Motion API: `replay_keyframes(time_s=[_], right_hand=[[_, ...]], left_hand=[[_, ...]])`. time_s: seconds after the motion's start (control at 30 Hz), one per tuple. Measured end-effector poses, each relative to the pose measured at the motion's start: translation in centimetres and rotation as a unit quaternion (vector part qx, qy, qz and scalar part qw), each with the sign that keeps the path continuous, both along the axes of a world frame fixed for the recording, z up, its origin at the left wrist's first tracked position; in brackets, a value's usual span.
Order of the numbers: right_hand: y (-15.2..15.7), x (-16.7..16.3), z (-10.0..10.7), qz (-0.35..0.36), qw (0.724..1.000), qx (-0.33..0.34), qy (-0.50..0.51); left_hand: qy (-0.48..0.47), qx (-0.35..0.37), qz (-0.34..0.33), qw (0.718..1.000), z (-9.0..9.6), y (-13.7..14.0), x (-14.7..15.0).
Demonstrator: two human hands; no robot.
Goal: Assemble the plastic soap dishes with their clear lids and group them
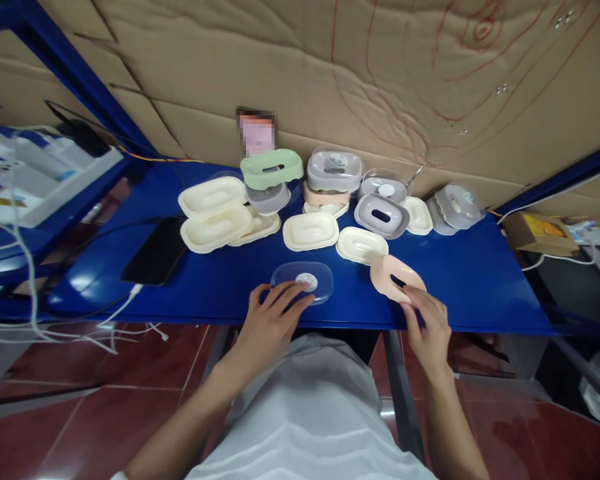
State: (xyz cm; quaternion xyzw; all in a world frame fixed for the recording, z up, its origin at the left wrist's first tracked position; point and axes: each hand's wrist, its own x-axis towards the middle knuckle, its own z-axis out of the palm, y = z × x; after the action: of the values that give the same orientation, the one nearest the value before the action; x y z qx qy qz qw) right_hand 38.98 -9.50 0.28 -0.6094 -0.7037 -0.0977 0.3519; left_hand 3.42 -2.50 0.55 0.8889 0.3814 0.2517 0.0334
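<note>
My right hand [427, 327] pinches the near rim of a peach soap box shell [386, 280] with a slot in its middle. It is tilted, beside a cream oval tray [362, 245]. My left hand [275, 317] lies palm down with fingers apart on a clear plastic lid [323, 283] bearing a round white sticker; the fingers cover part of it. Behind the lid sits another cream tray [311, 231]. More cream trays [215, 228] overlap at the left. A grey slotted shell [381, 215] leans among parts at the back right.
A green shell [273, 169] rests on a grey one at the back. Grey boxes with clear lids [335, 170] stand against the cardboard wall [205, 80]. At the left, a black phone [155, 251] lies by a white cable [123, 305]. The blue table [480, 287] ends close to my body.
</note>
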Motion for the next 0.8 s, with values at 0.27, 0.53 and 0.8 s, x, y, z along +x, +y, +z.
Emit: replay_keyframes(time_s=[0.27,0.53,0.8], right_hand=[[8.5,-2.6,2.1,0.031,0.998,-0.013,-0.053],[7.3,-0.7,-0.2,-0.094,0.983,0.027,0.158],[2.8,-1.6,-0.8,-0.105,0.972,0.01,0.21]], left_hand=[[-0.053,0.045,0.089,0.994,-0.8,1.6,-1.4],[0.06,-0.017,-0.072,0.995,1.1,5.2,8.8],[0.083,0.028,-0.089,0.992,0.5,3.6,6.5]])
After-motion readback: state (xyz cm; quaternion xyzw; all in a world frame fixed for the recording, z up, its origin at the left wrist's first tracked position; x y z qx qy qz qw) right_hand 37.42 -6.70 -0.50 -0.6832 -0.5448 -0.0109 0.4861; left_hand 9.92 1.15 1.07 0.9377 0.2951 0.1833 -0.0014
